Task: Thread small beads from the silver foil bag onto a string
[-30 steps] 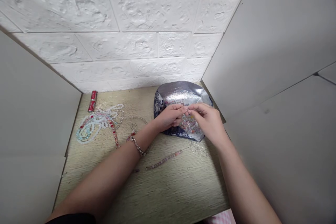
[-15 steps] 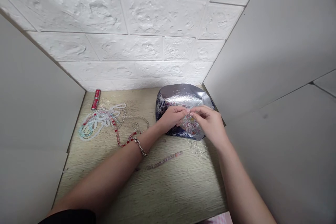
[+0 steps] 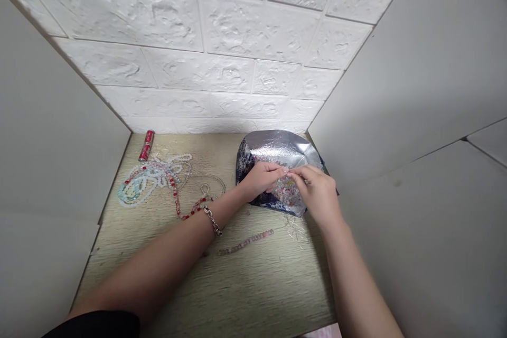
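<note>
My left hand (image 3: 264,179) and my right hand (image 3: 318,188) meet fingertip to fingertip over a silver-lined pouch (image 3: 273,142). Thumb and forefinger of each are pinched together; whatever is between them is too small to make out. Inside the pouch lies a heap of small loose beads (image 3: 289,190), mostly pink and clear. A short strand of pinkish beads (image 3: 247,242) rests on the table below my hands. Near my left wrist, a strand of red beads (image 3: 174,198) runs toward a tangle of white and pale blue bead strands (image 3: 138,187).
A red cylinder (image 3: 146,146) like a small battery or tube sits at the back left of the wooden table (image 3: 253,290). Thin clear threads (image 3: 297,231) lie below the pouch. A white brick-pattern wall (image 3: 158,16) and grey side panels (image 3: 428,74) enclose the table.
The view has shifted slightly. My right fingers have closed in a little against my left fingertips; both hands stay pinched over the pouch.
</note>
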Demonstrator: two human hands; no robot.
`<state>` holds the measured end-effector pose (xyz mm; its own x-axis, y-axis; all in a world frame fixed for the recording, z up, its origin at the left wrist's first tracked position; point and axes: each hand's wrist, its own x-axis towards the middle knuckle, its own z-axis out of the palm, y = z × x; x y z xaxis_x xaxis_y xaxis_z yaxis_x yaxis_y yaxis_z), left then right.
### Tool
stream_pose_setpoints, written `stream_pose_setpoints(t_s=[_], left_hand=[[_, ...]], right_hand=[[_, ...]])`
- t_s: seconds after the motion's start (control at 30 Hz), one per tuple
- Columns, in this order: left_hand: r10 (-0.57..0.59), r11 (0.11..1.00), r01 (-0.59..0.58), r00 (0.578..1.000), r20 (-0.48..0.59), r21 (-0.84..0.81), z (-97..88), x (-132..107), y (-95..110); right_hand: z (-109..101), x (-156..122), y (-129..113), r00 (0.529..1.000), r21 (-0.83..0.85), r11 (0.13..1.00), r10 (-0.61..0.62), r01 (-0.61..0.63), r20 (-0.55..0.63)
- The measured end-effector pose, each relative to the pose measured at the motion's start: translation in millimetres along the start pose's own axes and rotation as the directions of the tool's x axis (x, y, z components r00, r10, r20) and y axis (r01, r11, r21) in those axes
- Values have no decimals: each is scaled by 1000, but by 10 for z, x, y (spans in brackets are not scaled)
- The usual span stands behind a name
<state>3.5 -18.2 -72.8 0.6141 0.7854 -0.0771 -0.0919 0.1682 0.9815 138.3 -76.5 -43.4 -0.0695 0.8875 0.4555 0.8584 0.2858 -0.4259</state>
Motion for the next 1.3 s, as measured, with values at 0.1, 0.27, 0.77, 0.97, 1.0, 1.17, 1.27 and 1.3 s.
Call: stream_pose_setpoints(t_s=[0.1,0.27,0.77,0.97,1.0,1.17,1.27,1.3], left_hand=[[13,1000,-13,1000,3,22,0,1,1],[1,1000,-1,1000,10,-9,-1,4,9],[-86,974,95,995,52,-206,-2,-10,45],[-105,924,146,986,132,-353,-15,-30,76],[-112,929,152,984,135,-337,-15,-30,72],[-109,927,119,993,49,-356,-6,-18,75],[-101,877,70,994,-41,-476,-13,-2,101],[-105,859,64,993,-51,-509,-20,1,112]], right_hand=[[-21,-6,-15,998,-58,998,-2,5,59],[-22,5,-32,994,-30,999,20,-17,104],[-36,18,-87,997,203,976,78,-72,-22],[-54,43,-88,994,202,979,50,-28,-101],[-49,50,-74,993,196,980,52,-31,-104],[10,116,36,987,83,988,136,-128,-91],[50,200,80,984,-104,981,172,-166,50],[62,235,85,977,-180,971,181,-158,117]])
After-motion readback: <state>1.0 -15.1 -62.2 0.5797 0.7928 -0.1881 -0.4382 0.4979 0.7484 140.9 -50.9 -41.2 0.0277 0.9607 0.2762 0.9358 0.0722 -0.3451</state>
